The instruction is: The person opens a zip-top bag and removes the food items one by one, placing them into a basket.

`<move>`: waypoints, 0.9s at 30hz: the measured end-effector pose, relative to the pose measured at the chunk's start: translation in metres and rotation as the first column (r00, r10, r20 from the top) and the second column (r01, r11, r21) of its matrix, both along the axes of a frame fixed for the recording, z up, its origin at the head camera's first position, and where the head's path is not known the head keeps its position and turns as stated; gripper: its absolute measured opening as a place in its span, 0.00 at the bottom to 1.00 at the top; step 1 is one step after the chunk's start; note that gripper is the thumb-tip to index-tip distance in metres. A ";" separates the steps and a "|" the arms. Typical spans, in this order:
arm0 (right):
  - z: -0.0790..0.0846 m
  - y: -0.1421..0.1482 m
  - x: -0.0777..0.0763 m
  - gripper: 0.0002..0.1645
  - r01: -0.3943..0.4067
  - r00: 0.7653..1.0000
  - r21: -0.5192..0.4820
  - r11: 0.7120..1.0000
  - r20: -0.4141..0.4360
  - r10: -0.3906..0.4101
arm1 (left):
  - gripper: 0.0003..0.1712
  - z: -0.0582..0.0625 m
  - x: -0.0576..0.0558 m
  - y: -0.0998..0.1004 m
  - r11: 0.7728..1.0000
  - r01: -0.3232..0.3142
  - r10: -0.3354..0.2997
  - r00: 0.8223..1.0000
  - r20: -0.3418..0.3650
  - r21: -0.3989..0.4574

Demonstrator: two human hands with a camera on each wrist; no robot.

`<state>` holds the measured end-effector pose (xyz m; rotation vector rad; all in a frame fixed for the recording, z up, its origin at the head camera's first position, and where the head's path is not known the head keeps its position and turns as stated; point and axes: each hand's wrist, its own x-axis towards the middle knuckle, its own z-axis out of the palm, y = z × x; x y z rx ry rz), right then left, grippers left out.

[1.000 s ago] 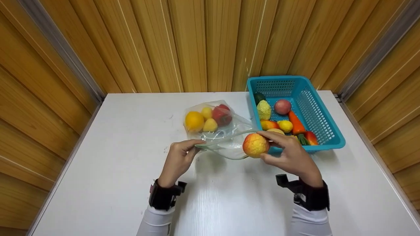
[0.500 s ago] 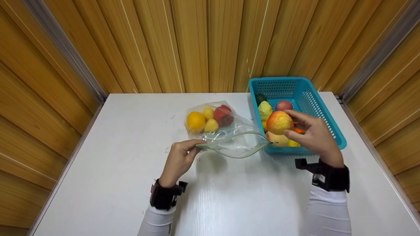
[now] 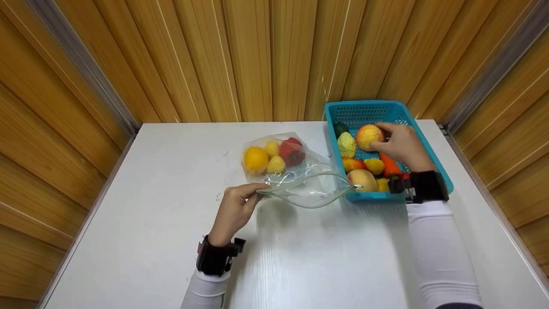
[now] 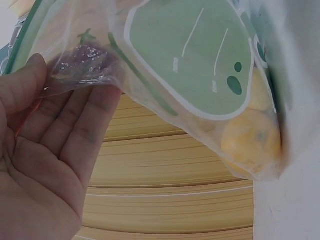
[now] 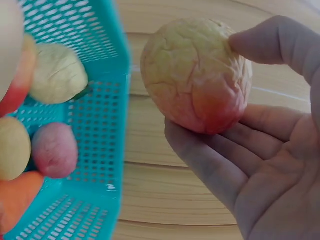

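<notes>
My left hand [image 3: 235, 206] pinches the edge of a clear zip bag [image 3: 309, 198] between thumb and fingers, and the bag's mouth gapes. Inside the bag lie an orange [image 3: 256, 159], a red bell pepper [image 3: 291, 152] and small yellow fruits [image 3: 276, 164]. A green printed panel on the bag [image 4: 195, 60] shows in the left wrist view. Over the blue basket [image 3: 447, 182], my right hand [image 3: 403, 145] grips a wrinkled red-and-yellow round fruit [image 3: 369, 136]. The right wrist view has the thumb on one side of this fruit [image 5: 192, 75] and the fingers beneath it.
In the basket are a carrot [image 3: 389, 165], a peach-like fruit [image 3: 362, 180], a lemon [image 3: 374, 166], a bumpy pale-green fruit [image 3: 346, 145] and a pinkish round one [image 5: 55, 150]. The white table [image 3: 171, 193] meets wood-patterned walls [image 3: 253, 60] at its back and sides.
My right hand has carried the wrinkled fruit from the bag's mouth, rightward and away from me, to above the far part of the basket. The left hand still holds the bag in place.
</notes>
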<state>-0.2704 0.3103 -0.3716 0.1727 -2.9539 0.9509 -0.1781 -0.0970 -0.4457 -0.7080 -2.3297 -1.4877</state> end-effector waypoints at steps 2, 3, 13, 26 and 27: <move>-0.004 0.001 -0.008 0.37 0.005 1.000 0.012 1.000 0.022 -0.005 | 0.17 0.000 0.000 0.000 1.000 -0.001 0.001 1.000 0.000 0.001; -0.006 0.002 -0.011 0.37 0.004 0.999 0.018 1.000 0.034 -0.005 | 0.16 0.000 0.000 0.000 1.000 -0.001 0.001 1.000 -0.001 0.002; -0.028 0.000 -0.032 0.34 0.010 0.994 0.079 0.997 0.110 -0.019 | 0.16 -0.002 -0.001 0.000 1.000 0.008 -0.008 1.000 -0.013 0.009; -0.040 0.000 -0.047 0.24 0.001 0.949 0.113 0.994 0.312 -0.036 | 0.17 0.001 0.000 -0.001 1.000 0.003 -0.003 1.000 -0.004 -0.005; -0.040 0.000 -0.047 0.24 0.010 0.944 0.114 0.993 0.326 -0.047 | 0.17 0.001 0.000 -0.001 1.000 0.000 0.000 1.000 -0.005 -0.006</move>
